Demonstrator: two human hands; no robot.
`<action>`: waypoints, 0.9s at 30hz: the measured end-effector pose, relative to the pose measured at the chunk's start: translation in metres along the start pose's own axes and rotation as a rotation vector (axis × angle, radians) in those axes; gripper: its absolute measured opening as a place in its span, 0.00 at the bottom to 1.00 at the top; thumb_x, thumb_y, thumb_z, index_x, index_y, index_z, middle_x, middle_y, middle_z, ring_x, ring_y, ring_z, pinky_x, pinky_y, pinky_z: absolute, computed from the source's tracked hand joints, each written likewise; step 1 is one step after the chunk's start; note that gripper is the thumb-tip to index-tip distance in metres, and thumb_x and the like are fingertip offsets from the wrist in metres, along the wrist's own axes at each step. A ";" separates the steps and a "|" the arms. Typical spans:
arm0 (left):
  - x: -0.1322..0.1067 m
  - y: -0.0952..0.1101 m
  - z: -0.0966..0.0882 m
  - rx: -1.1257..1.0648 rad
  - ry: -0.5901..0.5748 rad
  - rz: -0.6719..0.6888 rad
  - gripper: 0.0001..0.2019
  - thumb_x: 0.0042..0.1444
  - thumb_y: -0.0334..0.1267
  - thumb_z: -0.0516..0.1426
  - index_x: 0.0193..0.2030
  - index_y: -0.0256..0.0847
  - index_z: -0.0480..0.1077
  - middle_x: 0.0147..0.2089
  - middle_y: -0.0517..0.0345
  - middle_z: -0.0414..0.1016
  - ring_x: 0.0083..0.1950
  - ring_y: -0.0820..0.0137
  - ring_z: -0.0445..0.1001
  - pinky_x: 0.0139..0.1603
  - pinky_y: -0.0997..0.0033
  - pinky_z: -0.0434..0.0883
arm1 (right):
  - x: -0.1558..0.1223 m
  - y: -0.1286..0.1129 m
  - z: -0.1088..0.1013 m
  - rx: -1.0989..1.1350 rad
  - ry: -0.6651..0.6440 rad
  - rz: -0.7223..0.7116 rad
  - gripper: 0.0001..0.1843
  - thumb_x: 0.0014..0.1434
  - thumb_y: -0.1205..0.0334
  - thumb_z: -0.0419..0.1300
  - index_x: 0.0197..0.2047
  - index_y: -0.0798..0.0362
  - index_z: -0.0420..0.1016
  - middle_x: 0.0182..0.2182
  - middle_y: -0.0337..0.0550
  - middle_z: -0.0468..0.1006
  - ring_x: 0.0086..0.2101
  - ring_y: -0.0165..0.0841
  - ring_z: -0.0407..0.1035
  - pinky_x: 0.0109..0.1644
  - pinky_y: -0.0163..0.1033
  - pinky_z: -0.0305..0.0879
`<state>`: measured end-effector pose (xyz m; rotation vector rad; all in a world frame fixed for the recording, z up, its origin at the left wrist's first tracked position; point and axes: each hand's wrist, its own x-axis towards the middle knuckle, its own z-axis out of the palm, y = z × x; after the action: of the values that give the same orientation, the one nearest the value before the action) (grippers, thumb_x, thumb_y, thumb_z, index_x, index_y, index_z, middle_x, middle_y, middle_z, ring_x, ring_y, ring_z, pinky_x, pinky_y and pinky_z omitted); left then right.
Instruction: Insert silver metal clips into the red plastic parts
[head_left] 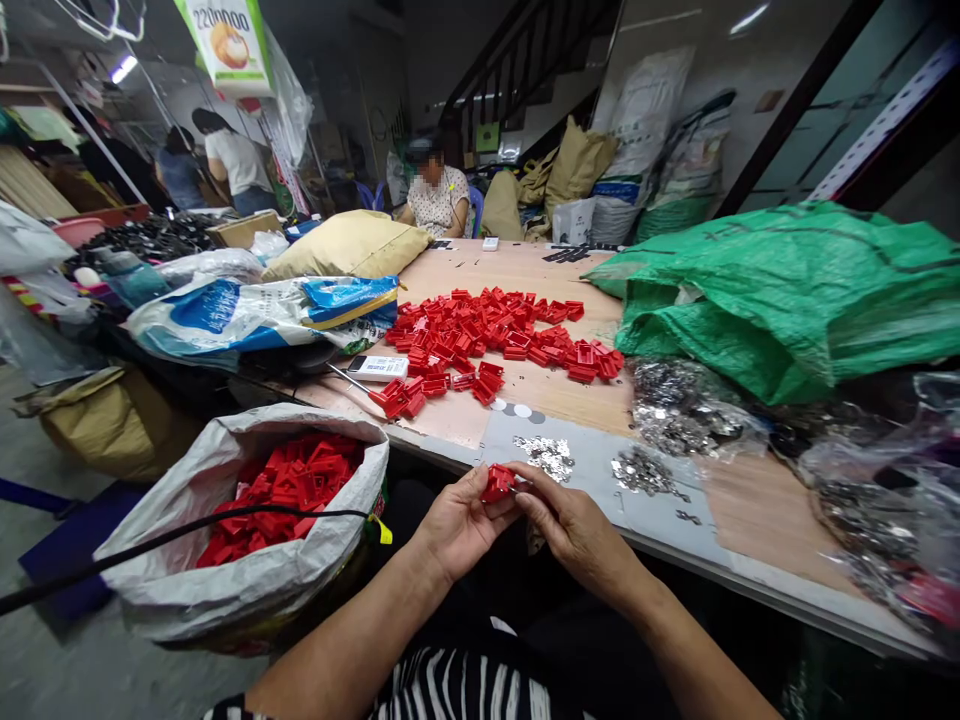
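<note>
Between the thumb and fingers of my left hand (466, 520) is a small red plastic part (498, 484), held just off the table's front edge. My right hand (566, 515) meets it from the right, with thumb and fingertips pinched close against the part. Something small and dark shows at those fingertips, too small to make out. Just beyond my hands, a pile of small shiny metal pieces (547, 457) lies on a grey sheet (592, 510). Another pile of metal pieces (643, 470) lies to its right. Many similar red parts (480, 335) are heaped farther back.
At my left stands an open white sack (157, 590) filled with red parts. A green woven sack (787, 300) and plastic bags of metal pieces (690, 410) cover the table's right side. A screwdriver-like tool (352, 380) lies beside a white box (379, 368). Another person (439, 200) sits across the table.
</note>
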<state>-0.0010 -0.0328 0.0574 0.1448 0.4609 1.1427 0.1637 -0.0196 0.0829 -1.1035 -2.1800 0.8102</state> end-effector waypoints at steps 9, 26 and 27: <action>-0.005 -0.001 0.003 0.011 -0.014 -0.022 0.06 0.59 0.34 0.56 0.39 0.31 0.71 0.39 0.47 0.80 0.43 0.63 0.79 0.59 0.57 0.67 | 0.004 -0.003 0.000 0.232 0.065 0.019 0.19 0.68 0.52 0.46 0.48 0.51 0.75 0.32 0.41 0.78 0.31 0.34 0.71 0.37 0.35 0.68; -0.031 0.028 -0.038 -0.170 -0.034 0.141 0.19 0.62 0.50 0.49 0.52 0.43 0.68 0.49 0.51 0.75 0.53 0.62 0.72 0.54 0.57 0.65 | 0.095 -0.073 0.062 0.537 -0.229 -0.206 0.12 0.62 0.59 0.57 0.49 0.50 0.72 0.41 0.40 0.76 0.37 0.33 0.70 0.41 0.36 0.66; -0.032 0.027 -0.044 -0.176 -0.015 0.149 0.18 0.62 0.49 0.49 0.52 0.43 0.68 0.49 0.51 0.75 0.53 0.61 0.72 0.54 0.57 0.65 | 0.104 -0.078 0.071 0.514 -0.295 -0.263 0.14 0.62 0.60 0.58 0.52 0.49 0.71 0.44 0.41 0.76 0.37 0.33 0.70 0.41 0.35 0.66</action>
<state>-0.0532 -0.0552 0.0359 0.0349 0.3382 1.3212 0.0224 0.0118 0.1139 -0.4556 -2.1022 1.3737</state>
